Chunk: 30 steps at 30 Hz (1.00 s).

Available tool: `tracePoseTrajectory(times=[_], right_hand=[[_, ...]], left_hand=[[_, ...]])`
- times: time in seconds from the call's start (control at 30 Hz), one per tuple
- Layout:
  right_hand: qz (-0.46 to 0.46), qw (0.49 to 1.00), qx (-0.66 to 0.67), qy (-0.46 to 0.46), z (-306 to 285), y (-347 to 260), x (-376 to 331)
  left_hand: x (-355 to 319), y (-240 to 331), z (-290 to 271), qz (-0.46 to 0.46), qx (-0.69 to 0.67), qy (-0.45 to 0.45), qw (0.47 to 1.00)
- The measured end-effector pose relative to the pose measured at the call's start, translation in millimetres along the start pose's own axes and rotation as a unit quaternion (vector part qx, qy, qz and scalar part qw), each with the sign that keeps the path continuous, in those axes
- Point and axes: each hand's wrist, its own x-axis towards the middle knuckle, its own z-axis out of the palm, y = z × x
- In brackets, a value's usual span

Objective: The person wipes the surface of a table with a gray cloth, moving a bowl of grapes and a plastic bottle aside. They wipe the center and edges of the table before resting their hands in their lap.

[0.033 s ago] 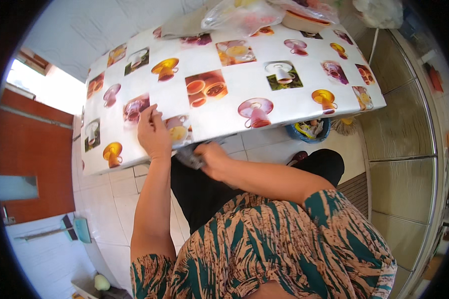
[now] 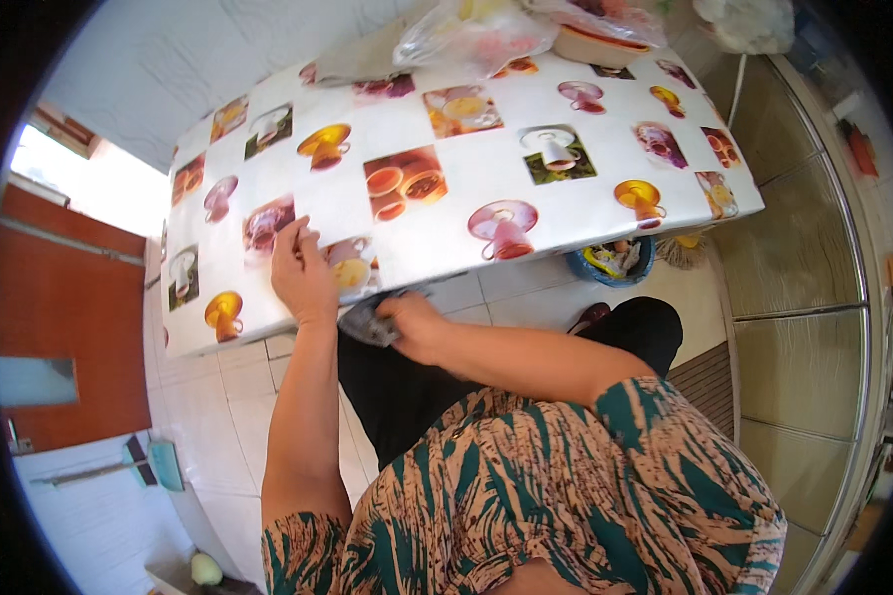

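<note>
The right hand (image 2: pixel 417 326) is closed around a crumpled dark grey bundle (image 2: pixel 369 323), which sits at its nine o'clock, just off the near edge of the patterned desk (image 2: pixel 308 203). At the bundle's ten o'clock, the left hand (image 2: pixel 305 278) is over the desk edge, half open, fingers loosely bent, apparently empty; a clear plastic bag (image 2: pixel 471 45) lies farther off at that hand's one o'clock.

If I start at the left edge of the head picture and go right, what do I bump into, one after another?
Brown door → the person's left hand → grey cloth → right hand gripping it → blue bin → cupboard doors.
</note>
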Motion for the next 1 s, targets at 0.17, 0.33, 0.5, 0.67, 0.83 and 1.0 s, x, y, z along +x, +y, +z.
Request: tracePoseTrajectory(times=[0.17, 0.33, 0.5, 0.67, 0.83, 1.0], right_hand=[[0.022, 0.997, 0.025, -0.073, -31.2, -9.8, 3.5], [-0.075, 0.994, 0.004, 0.08, -113.6, -95.8, -103.9], [-0.494, 0.797, -0.065, 0.341, -217.0, -169.0, -203.6], [-0.538, 0.448, -0.525, 0.484, -261.4, -226.9, -189.2], [-0.53, 0.385, -0.75, 0.093, -108.1, -150.2, -111.0], [-0.529, 0.369, -0.764, -0.027, -52.2, -117.0, -61.4]], left_hand=[[1.4, -5.9, -6.8, 0.075, 0.086, 0.016, 0.993], [1.2, -15.4, 1.3, 0.057, 0.076, 0.007, 0.995], [2.4, -9.7, -13.7, 0.067, 0.11, 0.015, 0.992], [1.4, -9.5, -2.4, 0.061, 0.133, 0.005, 0.989], [1.9, -4.1, 1.5, 0.065, 0.135, 0.009, 0.989], [1.1, -8.3, -4.2, 0.063, 0.17, -0.004, 0.984]])
